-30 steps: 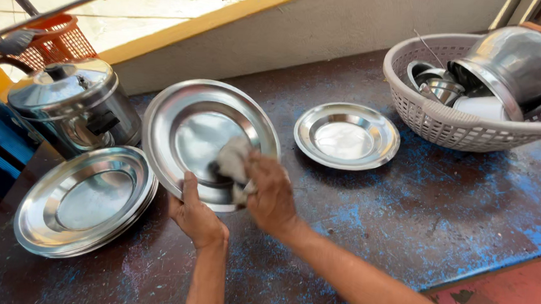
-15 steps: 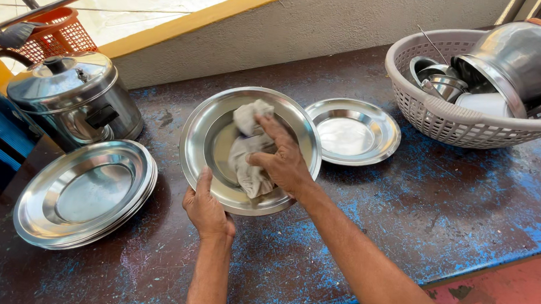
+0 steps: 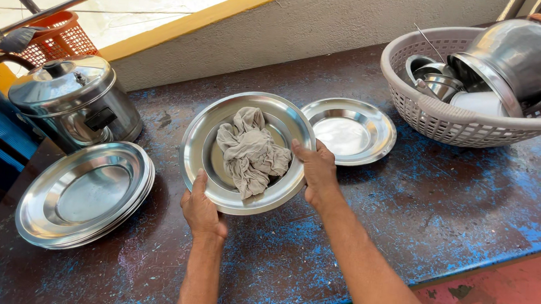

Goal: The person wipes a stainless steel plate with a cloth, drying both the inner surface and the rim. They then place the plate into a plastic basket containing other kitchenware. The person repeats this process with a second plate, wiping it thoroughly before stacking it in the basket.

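At the centre of the frame, the left hand [image 3: 202, 205] and right hand [image 3: 315, 172] each grip the rim of a steel plate [image 3: 200, 153] carrying a crumpled cloth [image 3: 250, 152]. The plate looks stiff, light and probably slippery; opposite rim edges suit gripping, while the soft cloth may slide.

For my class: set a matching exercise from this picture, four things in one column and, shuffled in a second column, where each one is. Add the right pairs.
Things:
1. grey cloth
2. stack of steel plates
3. lidded steel pot
4. steel jug

Places:
A. in the plastic basket
B. far left, behind the stack
C. in the steel plate held by the left hand and right hand
D. on the table, near left

Pairs: 1-C, 2-D, 3-B, 4-A
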